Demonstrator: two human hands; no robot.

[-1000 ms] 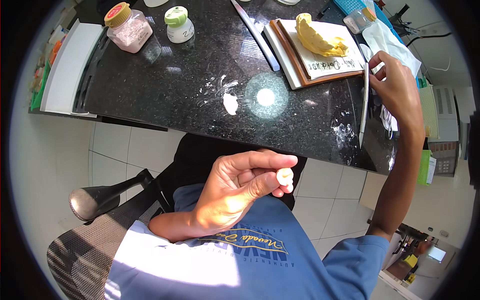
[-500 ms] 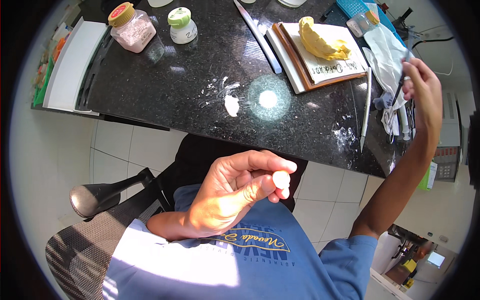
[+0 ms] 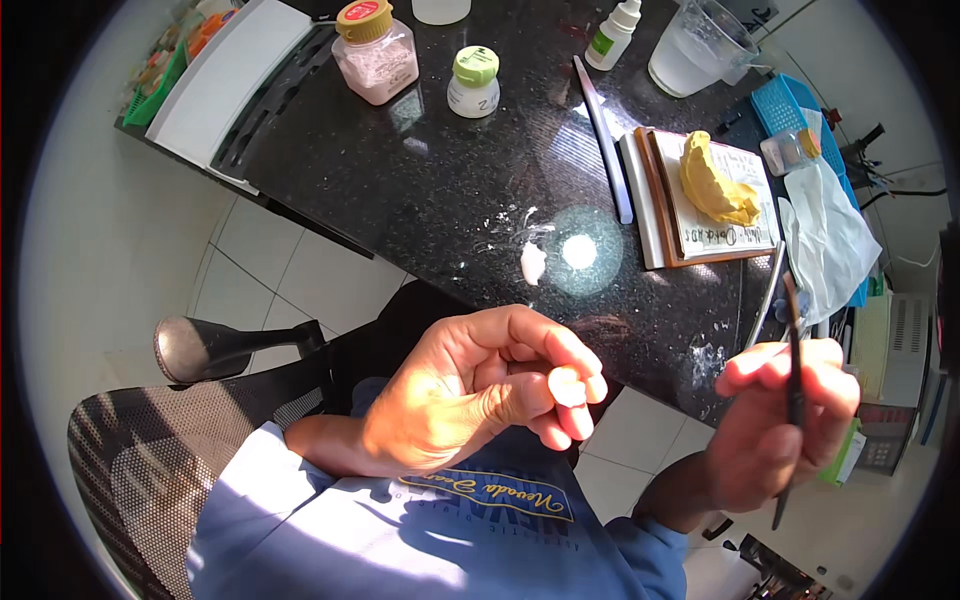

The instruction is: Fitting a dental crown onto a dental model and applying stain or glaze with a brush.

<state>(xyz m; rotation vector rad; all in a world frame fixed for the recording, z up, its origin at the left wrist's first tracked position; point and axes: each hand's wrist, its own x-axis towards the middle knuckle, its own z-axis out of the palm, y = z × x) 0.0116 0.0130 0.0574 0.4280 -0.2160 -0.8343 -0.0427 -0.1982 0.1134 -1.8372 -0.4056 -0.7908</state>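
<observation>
My left hand (image 3: 450, 395), palm turned toward me, pinches a small rounded pinkish-white piece (image 3: 567, 387) between thumb and fingers, just off the counter's front edge. What the piece is, I cannot make out. My right hand (image 3: 770, 430) is raised at the right, its fingers around a thin dark-handled brush (image 3: 796, 370) held upright, with a brownish tip at the top. A small white lump (image 3: 533, 263) with smears around it lies on the dark speckled counter (image 3: 400, 210), beyond my left hand.
A yellow curved mould (image 3: 712, 185) sits on a paper-topped pad (image 3: 700, 242). Beside it lies a long flat blade (image 3: 604, 140). Farther back are a gold-lidded jar (image 3: 376, 62), a green-lidded jar (image 3: 473, 85), a dropper bottle (image 3: 612, 40) and a clear cup (image 3: 690, 55). White cloth (image 3: 825, 240) lies right.
My right hand has come back from the counter's right side toward me, bringing the brush. The left hand keeps its pinch on the small piece. The view has shifted.
</observation>
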